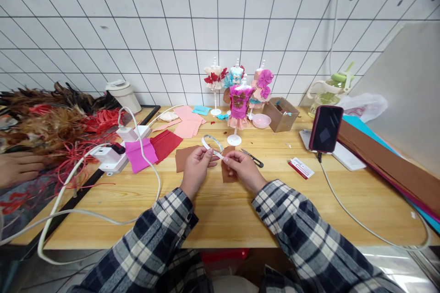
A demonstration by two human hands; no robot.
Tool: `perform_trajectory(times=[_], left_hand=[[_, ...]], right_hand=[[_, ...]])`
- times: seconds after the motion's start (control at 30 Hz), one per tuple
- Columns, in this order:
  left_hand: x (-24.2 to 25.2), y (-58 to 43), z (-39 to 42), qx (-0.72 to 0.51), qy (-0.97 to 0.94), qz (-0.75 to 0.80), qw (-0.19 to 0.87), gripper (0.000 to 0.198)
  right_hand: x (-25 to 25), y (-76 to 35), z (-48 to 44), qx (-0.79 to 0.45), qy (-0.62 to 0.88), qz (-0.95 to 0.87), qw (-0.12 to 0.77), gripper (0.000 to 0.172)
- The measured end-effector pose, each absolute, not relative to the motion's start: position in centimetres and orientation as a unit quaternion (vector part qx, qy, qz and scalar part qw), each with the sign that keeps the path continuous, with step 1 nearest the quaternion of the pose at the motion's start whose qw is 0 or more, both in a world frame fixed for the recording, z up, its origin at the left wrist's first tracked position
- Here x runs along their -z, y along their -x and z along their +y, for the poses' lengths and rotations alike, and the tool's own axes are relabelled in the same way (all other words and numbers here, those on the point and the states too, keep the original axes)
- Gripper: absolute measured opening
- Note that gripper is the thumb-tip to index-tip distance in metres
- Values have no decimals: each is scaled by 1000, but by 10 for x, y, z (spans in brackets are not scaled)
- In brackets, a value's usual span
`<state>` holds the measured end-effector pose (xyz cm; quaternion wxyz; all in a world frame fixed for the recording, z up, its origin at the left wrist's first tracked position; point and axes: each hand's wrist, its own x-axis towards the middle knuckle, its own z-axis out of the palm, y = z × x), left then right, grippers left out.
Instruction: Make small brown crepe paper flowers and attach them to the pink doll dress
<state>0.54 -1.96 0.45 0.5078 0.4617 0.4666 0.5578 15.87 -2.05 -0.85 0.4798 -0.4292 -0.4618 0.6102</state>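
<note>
Both my hands are over the front middle of the wooden table, around a thin roll of white tape [205, 143]. My left hand [195, 168] is closed, its thumb and fingers pinching the roll's lower edge. The fingers of my right hand [245, 169] pinch the white strip where it meets the roll. Beneath the hands lie pieces of brown crepe paper [183, 159], one partly covered by my right hand. Just beyond the right hand is a small cutting tool with a black handle [257, 161]. A mini dress form in magenta paper [239, 103] stands behind the roll.
More dressed mini forms [215, 80] stand at the back, beside a pink bowl [261, 121] and a cardboard box [281, 116]. Power strips [110, 160] and white cables lie left, a phone [326, 129] right. Another person's hand [22, 168] is among feathers at far left.
</note>
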Motion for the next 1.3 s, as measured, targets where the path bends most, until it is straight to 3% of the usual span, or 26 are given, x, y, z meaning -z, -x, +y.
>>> perform_trajectory(times=[0.3, 0.43, 0.57, 1.0, 1.3], left_hand=[[-1, -9, -18, -590, -376, 394, 596, 27], [-3, -5, -19, -565, -382, 355, 639, 44], [-4, -5, -21, -557, -413, 367, 620, 63], [-4, -5, -18, -549, -467, 397, 568, 89], [1, -4, -15, -558, -496, 393, 537, 95]], right_hand=[[7, -146, -30, -581, 444, -518, 444, 30], [7, -148, -28, -549, 459, -524, 461, 29], [7, -151, -26, -525, 465, -545, 460, 28], [6, -154, -25, -392, 520, -608, 454, 21], [0, -162, -23, -315, 547, -667, 397, 21]])
